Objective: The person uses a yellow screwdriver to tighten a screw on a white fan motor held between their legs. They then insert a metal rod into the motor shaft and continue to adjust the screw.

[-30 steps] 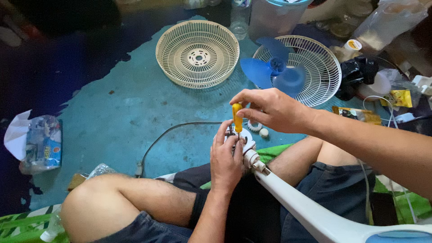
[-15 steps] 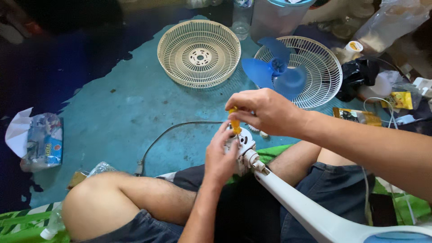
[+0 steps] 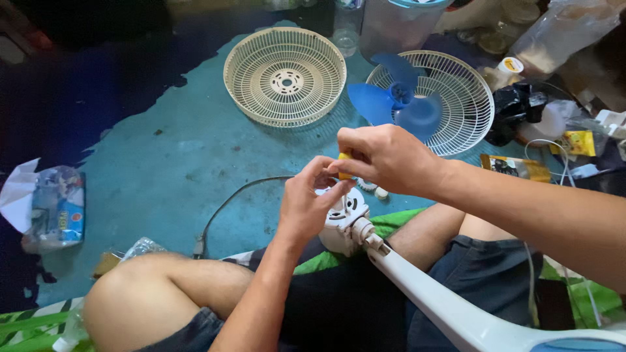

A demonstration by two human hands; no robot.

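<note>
Teal floor mat [image 3: 163, 163] carrying the parts of a dismantled pedestal fan. Toward the mat's far edge lie two grilles: a cream fan guard [image 3: 285, 76], dished side up, and beside it a white fan guard [image 3: 456, 98] with the blue fan blade [image 3: 398, 104] resting in it. The white fan pole [image 3: 450, 306] runs from the lower right corner up across the seated person's lap to the white motor housing [image 3: 342, 225], which sits above the near edge of the mat (between the knees). A dark power cord [image 3: 228, 205] trails over the mat toward the housing. Left hand [image 3: 306, 205]: fingers curled against the top of the housing, steadying it. Right hand [image 3: 385, 160]: closed around the yellow screwdriver handle [image 3: 344, 158], held upright over the housing; its tip is hidden by the fingers. Two small white fasteners [image 3: 377, 190] lie on the mat just beyond the housing.
</note>
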